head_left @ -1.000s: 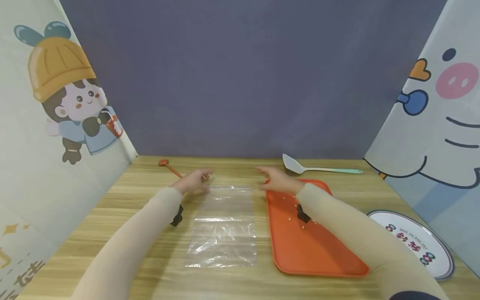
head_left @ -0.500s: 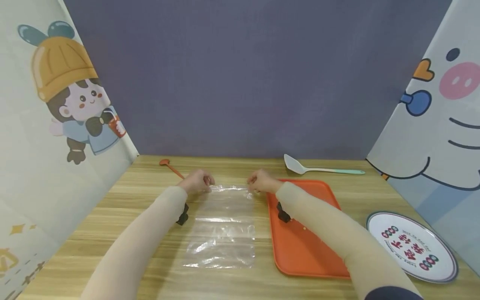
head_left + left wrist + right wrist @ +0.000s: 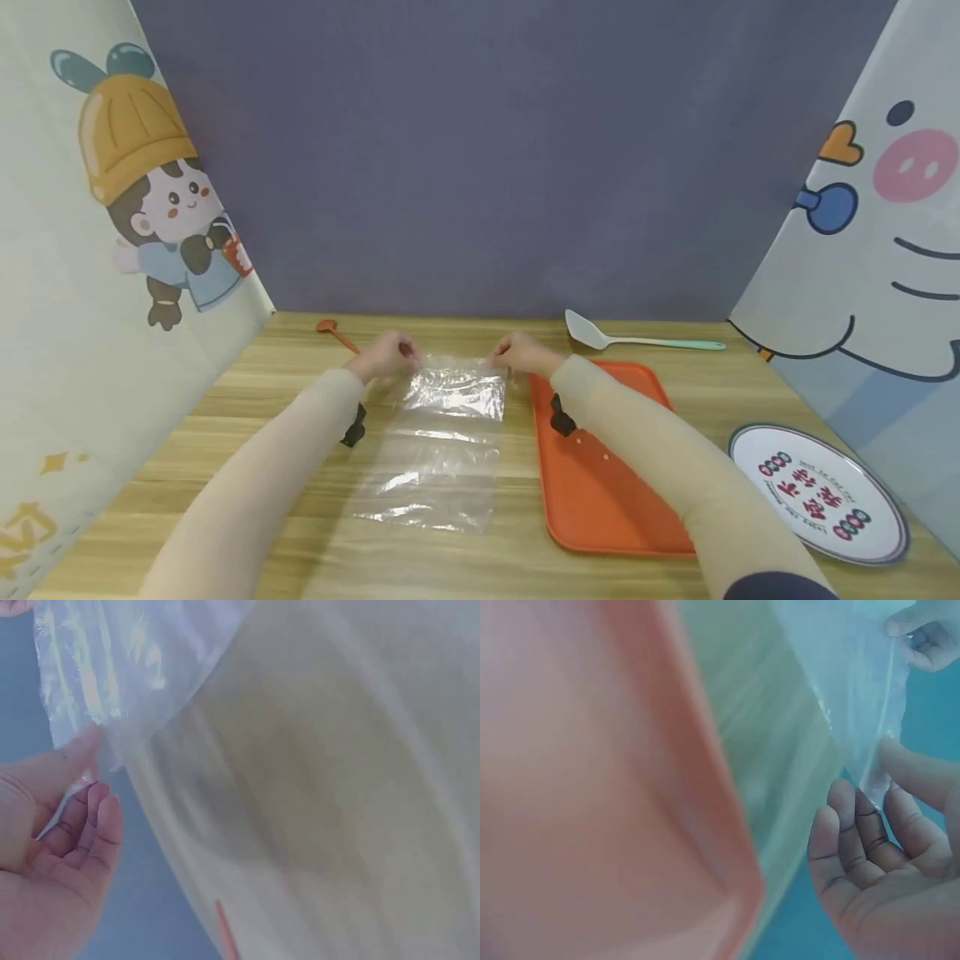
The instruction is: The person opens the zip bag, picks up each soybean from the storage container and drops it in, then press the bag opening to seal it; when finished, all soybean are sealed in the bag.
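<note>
A clear plastic zip bag [image 3: 442, 450] lies over the wooden table, its far end lifted a little. My left hand [image 3: 386, 356] pinches the bag's far left corner between thumb and fingers. At the far right corner, my right hand [image 3: 523, 355] pinches the same edge. In the left wrist view, the shiny bag [image 3: 127, 660] hangs from the thumb and finger of the left hand [image 3: 64, 825]. Up close in the right wrist view, the bag's corner [image 3: 874, 784] sits between the thumb and index finger of the right hand [image 3: 889, 847].
An orange tray [image 3: 600, 508] with several small pale bits stands right of the bag, partly under my right forearm. Behind it lies a white spatula [image 3: 588, 330] with a green handle. A printed plate [image 3: 817, 496] is far right; a small red-brown spoon [image 3: 337, 333] lies back left.
Both hands first hovered apart beside the bag. The right hand moved left to its corner, both took hold of the far edge, and that edge has now risen, with the bag shifting slightly left.
</note>
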### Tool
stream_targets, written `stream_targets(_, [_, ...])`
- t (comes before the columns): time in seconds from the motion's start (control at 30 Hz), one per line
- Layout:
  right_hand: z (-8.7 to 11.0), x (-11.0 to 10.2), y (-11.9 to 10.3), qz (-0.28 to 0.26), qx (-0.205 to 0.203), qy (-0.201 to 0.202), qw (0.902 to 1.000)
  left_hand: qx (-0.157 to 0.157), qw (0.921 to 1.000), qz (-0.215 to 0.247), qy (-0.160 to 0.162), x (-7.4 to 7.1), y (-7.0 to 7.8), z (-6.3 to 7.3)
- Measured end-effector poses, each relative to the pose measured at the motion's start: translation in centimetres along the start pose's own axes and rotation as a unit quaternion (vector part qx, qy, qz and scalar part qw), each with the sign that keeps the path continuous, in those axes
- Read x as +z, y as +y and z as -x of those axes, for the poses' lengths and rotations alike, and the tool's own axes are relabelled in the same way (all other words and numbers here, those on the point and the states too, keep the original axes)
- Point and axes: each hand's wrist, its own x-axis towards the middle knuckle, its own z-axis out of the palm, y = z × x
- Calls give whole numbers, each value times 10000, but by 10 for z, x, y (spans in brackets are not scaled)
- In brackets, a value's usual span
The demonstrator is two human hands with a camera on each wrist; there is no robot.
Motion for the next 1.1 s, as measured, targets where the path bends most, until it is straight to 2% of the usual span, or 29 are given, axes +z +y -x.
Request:
stream_targets(0.1, [2,-8,-8,124,-137,66,9998,190,9997,-85,145,-8,4,-1])
stream_targets(0.23, [5,-19,-11,326,-532,220,9978,742,9948,-420,566,-6,14,-5])
stream_targets(0.33, [8,-28,-15,465,-743,246,9958,1198,9844,-845,975,-1,27,-6])
stream_targets(0.4, [10,-35,-17,473,-797,188,9955,1529,9732,-1178,1247,5,37,-5])
stream_targets(0.47, [12,-42,-19,442,-843,129,9954,1977,9559,-1514,1555,11,47,-4])
stream_targets(0.5, [13,-45,-19,421,-852,104,9954,2284,9419,-1761,1723,14,51,-4])
stream_targets(0.57, [16,-51,-19,365,-896,33,9953,2907,9066,-2281,2038,21,59,-4])
stream_targets(0.67, [14,-67,-19,290,-952,-161,9949,3643,8435,-3106,2435,29,70,-11])
stream_targets(0.7, [12,-72,-18,259,-982,-244,9945,3770,8270,-3315,2531,31,73,-15])
stream_targets(0.73, [11,-77,-18,229,-1027,-333,9939,3847,8156,-3454,2599,33,75,-19])
stream_targets(0.77, [9,-81,-17,166,-1059,-418,9934,3884,8074,-3561,2655,35,76,-23])
stream_targets(0.8, [6,-84,-16,102,-1076,-495,9929,3891,8026,-3620,2708,37,78,-26])
stream_targets(0.93, [-4,-98,-12,15,-1190,-741,9901,3896,7956,-3530,3010,43,84,-40])
stream_targets(1.1, [-19,-117,-3,29,-1222,-886,9885,3940,7763,-3523,3436,49,92,-57])
